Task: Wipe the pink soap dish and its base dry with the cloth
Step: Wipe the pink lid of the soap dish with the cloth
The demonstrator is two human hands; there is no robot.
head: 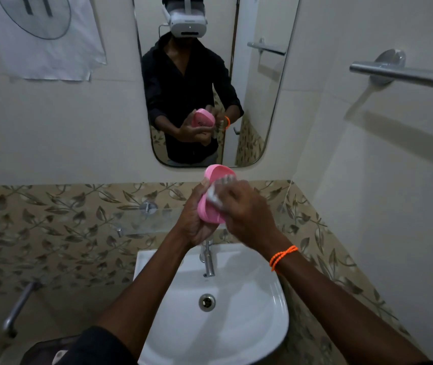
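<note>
I hold a pink oval soap dish (216,177) upright above the sink, its hollow side facing me. My left hand (197,219) grips it from the left and below. My right hand (247,206) is closed around a small white cloth (216,194) and presses it against the inside of the dish. The cloth is blurred and mostly hidden by my fingers. I cannot tell whether the piece in my hand is the dish or its base; no second pink piece shows.
A white sink (262,299) with a chrome tap (208,259) lies below my arms. A glass shelf (141,219) runs along the leaf-patterned tiles. A mirror (252,101) hangs ahead, a towel bar (404,73) at the right, a pipe (18,306) at the lower left.
</note>
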